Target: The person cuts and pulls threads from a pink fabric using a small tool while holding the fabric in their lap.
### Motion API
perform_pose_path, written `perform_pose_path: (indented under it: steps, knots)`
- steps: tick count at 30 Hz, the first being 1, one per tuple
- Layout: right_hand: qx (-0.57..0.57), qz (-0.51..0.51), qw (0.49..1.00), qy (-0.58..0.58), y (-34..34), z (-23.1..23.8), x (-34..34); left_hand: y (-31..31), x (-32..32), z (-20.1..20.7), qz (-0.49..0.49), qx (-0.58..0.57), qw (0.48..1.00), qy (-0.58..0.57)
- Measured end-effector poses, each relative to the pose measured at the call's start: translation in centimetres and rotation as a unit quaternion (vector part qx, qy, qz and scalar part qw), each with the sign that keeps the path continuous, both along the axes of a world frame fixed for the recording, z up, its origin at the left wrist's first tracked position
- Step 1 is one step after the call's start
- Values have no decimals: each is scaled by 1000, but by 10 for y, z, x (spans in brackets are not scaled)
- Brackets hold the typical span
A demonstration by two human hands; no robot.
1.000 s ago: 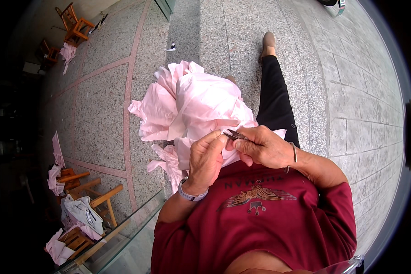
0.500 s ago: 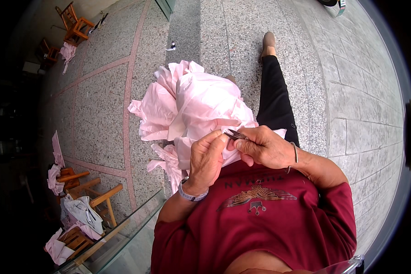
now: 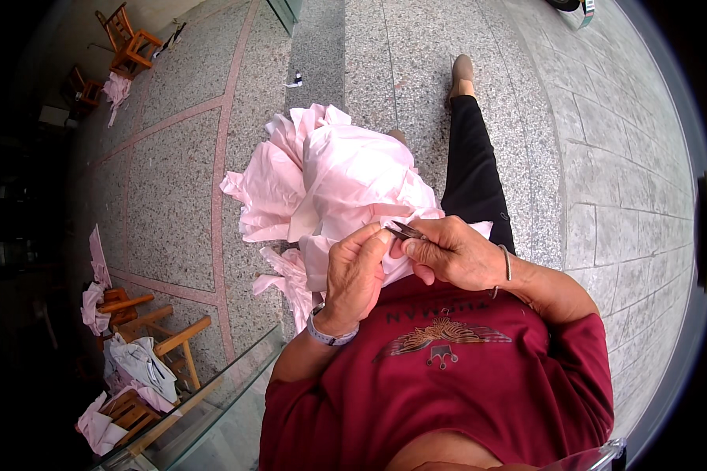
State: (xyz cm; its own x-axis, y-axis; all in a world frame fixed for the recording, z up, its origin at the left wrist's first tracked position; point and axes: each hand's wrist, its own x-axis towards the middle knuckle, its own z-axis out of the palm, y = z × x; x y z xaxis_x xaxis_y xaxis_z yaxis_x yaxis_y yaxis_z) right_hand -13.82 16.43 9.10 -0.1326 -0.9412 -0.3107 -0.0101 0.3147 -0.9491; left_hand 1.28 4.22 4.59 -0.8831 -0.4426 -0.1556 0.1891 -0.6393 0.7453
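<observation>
A large bundle of thin pale pink fabric (image 3: 357,169) lies across my lap in loose folds. My left hand (image 3: 355,271) pinches a bit of it between thumb and forefinger, close to my body. Small dark thread snips (image 3: 405,231) are gripped in my right hand (image 3: 457,253), their blades pointing left at the pinched spot. The blade tips are almost at my left fingertips; whether they touch the cloth is too small to tell. Folds and fingers hide the rest of the pinched edge.
Wooden stools (image 3: 177,345) with pink pieces and a pale grey garment (image 3: 145,365) stand at the lower left, beside a glass-topped edge (image 3: 220,408). A wooden chair (image 3: 130,43) is at the far left. Speckled floor (image 3: 173,173) surrounds me; grey paving (image 3: 628,180) lies to the right.
</observation>
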Motion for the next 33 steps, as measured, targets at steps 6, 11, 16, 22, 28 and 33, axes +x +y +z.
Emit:
perform_pose_path:
  steps: [6,11,16,22,28,33]
  knots:
    - [7,7,1000,9,-1,2,-1,-1,1,0,-7,0,1000,9]
    - [-6,-4,1000,12,0,1,0,-1,0,-1,-6,-6,1000,10]
    - [2,-14,1000,8,-1,1,1,1,0,-1,2,2,1000,12]
    - [-14,-18,999,34,-2,-5,3,1,5,-8,5,-50,996,-73]
    - [-25,-53,997,-39,-1,-12,5,0,6,-9,2,-107,991,-82]
    - [14,-89,979,-184,-2,-13,3,-1,9,-16,0,-122,990,-71]
